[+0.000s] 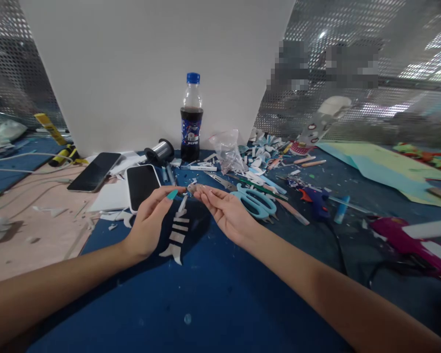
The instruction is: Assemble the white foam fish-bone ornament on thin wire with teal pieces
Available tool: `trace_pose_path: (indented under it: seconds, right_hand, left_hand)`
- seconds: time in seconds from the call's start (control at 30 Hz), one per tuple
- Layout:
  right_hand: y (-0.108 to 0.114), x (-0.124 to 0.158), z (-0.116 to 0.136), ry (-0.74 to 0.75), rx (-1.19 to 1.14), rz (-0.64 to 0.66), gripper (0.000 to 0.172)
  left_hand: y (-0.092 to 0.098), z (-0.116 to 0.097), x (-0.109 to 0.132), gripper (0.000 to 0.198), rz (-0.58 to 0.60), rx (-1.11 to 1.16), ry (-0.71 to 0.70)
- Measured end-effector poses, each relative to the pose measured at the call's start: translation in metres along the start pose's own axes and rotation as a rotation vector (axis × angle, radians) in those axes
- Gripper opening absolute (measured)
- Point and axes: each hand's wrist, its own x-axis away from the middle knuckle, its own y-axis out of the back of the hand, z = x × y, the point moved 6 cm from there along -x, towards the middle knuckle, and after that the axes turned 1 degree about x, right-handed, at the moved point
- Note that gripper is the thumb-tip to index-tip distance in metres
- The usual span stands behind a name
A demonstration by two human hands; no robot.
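Observation:
My left hand (149, 223) and my right hand (230, 212) meet above the blue table, fingertips almost together. Between them is a small greyish-white piece (191, 188), partly covered by the fingers. My right hand pinches it; the left fingers are closed at its other side, with a teal thumbnail showing. Below runs a chain of pale strips (178, 237) ending in a forked, fish-like tail. Its top goes up to the left fingertips; whether it hangs or lies on the table, I cannot tell. Light-blue scissors (255, 200) lie right of my right hand.
Behind stand a Pepsi bottle (191, 122), a wire spool (160, 151) and a clear plastic bag (228, 152) before a white board (150, 59). Two phones, a black one (95, 171) and a white-edged one (143, 184), lie left. Glue guns, blue (318, 202) and magenta (407, 240), and paper scraps (266, 149) lie right.

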Motion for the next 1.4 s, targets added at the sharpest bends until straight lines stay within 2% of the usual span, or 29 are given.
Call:
trace_pose_path:
  seconds: [0.2,0.4,0.67,0.83,0.97,1.23,1.4]
  right_hand:
    - [0.003,-0.001,-0.001,-0.013,0.027,-0.016,0.007]
    - [-0.001,0.005,0.003,0.049,0.068,0.014,0.019]
    - [-0.006,0.013,0.003,0.149,0.163,0.013,0.022]
    - [-0.009,0.017,0.005,0.218,0.276,0.012,0.026]
    - [-0.009,0.018,0.006,0.284,0.366,0.011,0.029]
    - [-0.009,0.029,0.013,0.499,0.724,-0.048,0.03]
    - [-0.01,0.028,0.011,0.504,0.765,-0.054,0.028]
  left_hand:
    - [0.0,-0.001,0.003,0.027,0.045,-0.046,-0.019]
    - [-0.007,-0.019,0.009,0.027,0.127,-0.239,-0.233]
    - [-0.018,-0.023,0.013,0.027,0.226,-0.458,-0.284]
    - [-0.026,-0.027,0.021,0.03,0.325,-0.622,-0.397]
    - [-0.029,-0.029,0.026,0.033,0.335,-0.705,-0.41]
    - [-0.033,-0.024,0.027,0.037,0.345,-0.842,-0.409]
    - [-0.034,-0.025,0.029,0.039,0.345,-0.879,-0.425]
